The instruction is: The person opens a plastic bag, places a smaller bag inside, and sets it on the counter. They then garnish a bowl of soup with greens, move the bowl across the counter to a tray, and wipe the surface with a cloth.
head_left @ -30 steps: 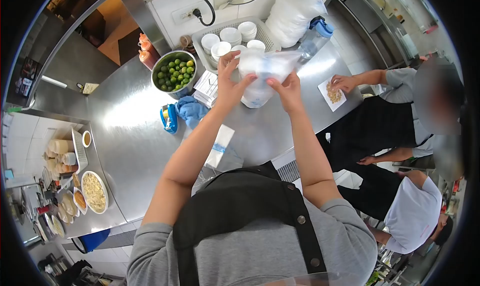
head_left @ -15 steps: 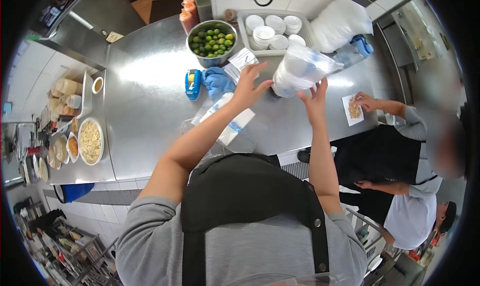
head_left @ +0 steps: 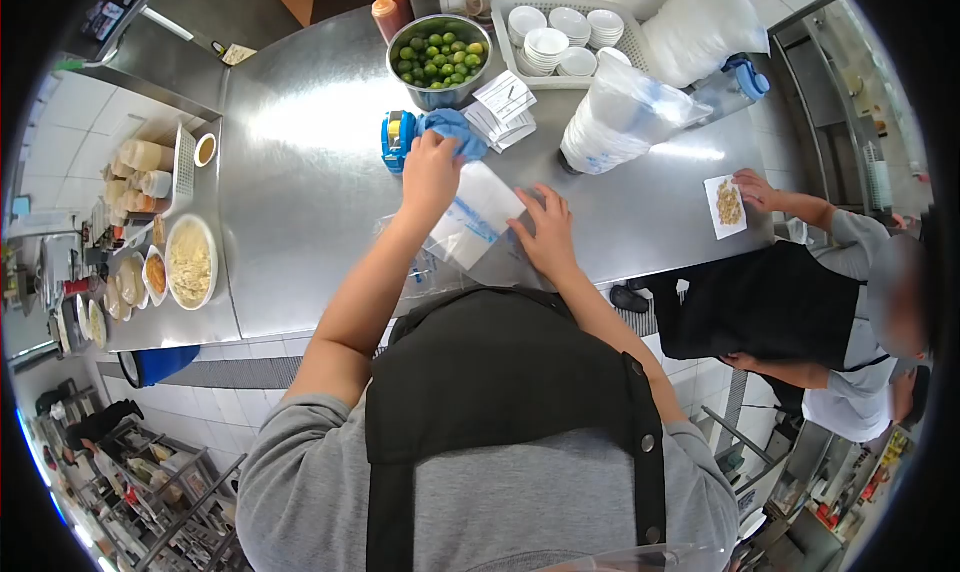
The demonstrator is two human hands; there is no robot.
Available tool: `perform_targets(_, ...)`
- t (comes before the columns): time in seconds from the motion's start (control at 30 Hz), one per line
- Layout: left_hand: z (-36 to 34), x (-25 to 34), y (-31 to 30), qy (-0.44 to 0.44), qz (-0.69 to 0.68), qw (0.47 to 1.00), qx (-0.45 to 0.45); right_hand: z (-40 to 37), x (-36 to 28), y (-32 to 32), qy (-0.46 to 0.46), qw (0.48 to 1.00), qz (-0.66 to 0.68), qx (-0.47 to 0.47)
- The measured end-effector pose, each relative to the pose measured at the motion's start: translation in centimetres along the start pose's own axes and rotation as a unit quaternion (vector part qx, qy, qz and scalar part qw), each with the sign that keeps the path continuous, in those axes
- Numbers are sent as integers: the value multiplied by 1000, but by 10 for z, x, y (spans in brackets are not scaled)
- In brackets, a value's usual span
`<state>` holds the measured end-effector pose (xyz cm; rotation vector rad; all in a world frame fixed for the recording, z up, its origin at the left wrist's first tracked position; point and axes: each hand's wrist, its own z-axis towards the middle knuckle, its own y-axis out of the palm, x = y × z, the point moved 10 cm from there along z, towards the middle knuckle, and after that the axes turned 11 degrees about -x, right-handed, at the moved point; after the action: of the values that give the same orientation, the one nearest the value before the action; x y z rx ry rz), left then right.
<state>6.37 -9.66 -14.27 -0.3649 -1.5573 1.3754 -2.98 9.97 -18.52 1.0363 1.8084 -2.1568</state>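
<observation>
My left hand (head_left: 432, 177) is over the steel table between a blue tape dispenser (head_left: 397, 140) and a crumpled blue cloth (head_left: 462, 137). Its fingers are bent together and point down; whatever lies under their tips is hidden. A white packet with blue print (head_left: 478, 217), in clear plastic, lies just below that hand. My right hand (head_left: 547, 234) is at the packet's right edge, fingers spread and thumb close to the edge. Clear plastic film (head_left: 425, 277) lies by the packet's lower left, near my apron.
Behind stand a steel bowl of green limes (head_left: 440, 97), sauce bottles (head_left: 388, 17), paper slips (head_left: 503, 97), a crate of white bowls (head_left: 640, 62) and a bagged stack (head_left: 605, 122). A co-worker's hand (head_left: 757, 189) touches a paper with bits of food (head_left: 727, 207). Food dishes (head_left: 212, 282) stand left.
Both hands have come away from the bagged stack, moving down and left. The left now is by the blue cloth, the right beside the white packet. The whole view has shifted slightly.
</observation>
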Motion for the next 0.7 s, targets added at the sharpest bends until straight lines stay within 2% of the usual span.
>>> perform_targets(0.03,-9,2,-4,-12,-3,1000,-6,2,-6,-2,-16,1000,-5,2)
perform_targets(0.1,-31,5,-7,-35,-12,999,-19,2,-2,-1,13,1000,-7,-6)
perform_targets(0.13,-43,1,-10,-63,18,998,22,2,0,0,27,1000,-8,-11)
perform_targets(0.23,-77,-48,18,-145,-13,989,-14,-12,27,8,95,995,-11,-28)
perform_targets(0.33,-93,-89,46,-169,-201,965,-24,-21,28,5,52,998,18,-12)
perform_targets(0.43,-90,-98,50,-166,-254,952,-24,-23,26,3,40,999,17,-13)
perform_targets(0.53,-80,-80,21,-170,-223,959,47,-22,25,3,39,999,3,-16)
perform_targets(0.63,-63,-82,35,-103,-142,983,50,-23,27,3,42,999,11,-11)
perform_targets(0.7,-53,-97,52,-170,-255,952,-3,-24,27,4,37,999,9,-3)
